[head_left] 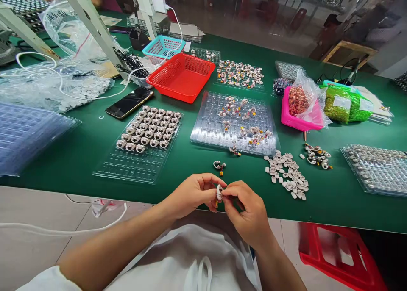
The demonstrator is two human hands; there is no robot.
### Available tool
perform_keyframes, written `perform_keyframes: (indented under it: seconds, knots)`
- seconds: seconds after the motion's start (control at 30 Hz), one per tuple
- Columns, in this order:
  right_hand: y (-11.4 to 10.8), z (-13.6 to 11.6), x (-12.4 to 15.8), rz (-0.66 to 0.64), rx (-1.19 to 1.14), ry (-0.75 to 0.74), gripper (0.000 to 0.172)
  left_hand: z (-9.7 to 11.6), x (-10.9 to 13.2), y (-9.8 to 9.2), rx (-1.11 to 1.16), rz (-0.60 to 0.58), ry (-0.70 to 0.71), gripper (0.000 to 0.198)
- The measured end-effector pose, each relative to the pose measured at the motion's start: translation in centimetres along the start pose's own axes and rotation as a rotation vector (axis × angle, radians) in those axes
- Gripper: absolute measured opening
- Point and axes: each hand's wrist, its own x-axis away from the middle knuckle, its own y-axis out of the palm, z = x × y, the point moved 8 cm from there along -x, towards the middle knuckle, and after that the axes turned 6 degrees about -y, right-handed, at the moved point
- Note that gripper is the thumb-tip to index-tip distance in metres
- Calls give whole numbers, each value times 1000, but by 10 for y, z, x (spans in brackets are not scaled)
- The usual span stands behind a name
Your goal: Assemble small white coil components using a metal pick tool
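My left hand [193,194] and my right hand [246,210] meet at the table's front edge, both pinching one small white part with a coil [219,192] between their fingertips. Just beyond them on the green mat lies another small coil part [219,165]. To the right is a loose pile of small white caps [288,175]. A clear tray [203,132] ahead holds scattered coil parts. Left of it, another clear tray [127,166] carries rows of finished round pieces [149,128].
A red basket [181,76], a blue basket [163,46], a black phone [129,102], a pink bin with a bag of copper coils [299,109], green bags [345,104], stacked trays [377,168] and plastic bags [54,85] lie on the table. A red stool [340,250] stands below right.
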Motion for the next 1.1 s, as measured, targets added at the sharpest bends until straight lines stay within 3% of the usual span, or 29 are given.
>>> perform_keyframes:
  seconds: [0.17,0.37,0.5,0.63,0.77,0.97,1.1]
  knots:
    - [-1,5,-2,-8,-50,37,16,0,-1,-1,1,6,-2,22]
    - [5,7,-1,-131,-18,8,16,-5,-2,-2,-53,-34,-94,20]
    - [7,13,-1,-159,1,110,15,-6,-3,-2,-87,-6,-81,24]
    - [7,30,3,-114,-77,331,8,-2,-1,-4,-104,76,73,22]
    - [8,46,12,-27,-256,516,20,4,4,-1,-217,50,231,20]
    - [17,54,17,-13,-476,631,29,10,5,-5,-493,97,365,12]
    - [23,54,20,-51,-531,664,31,15,12,-2,-731,132,500,18]
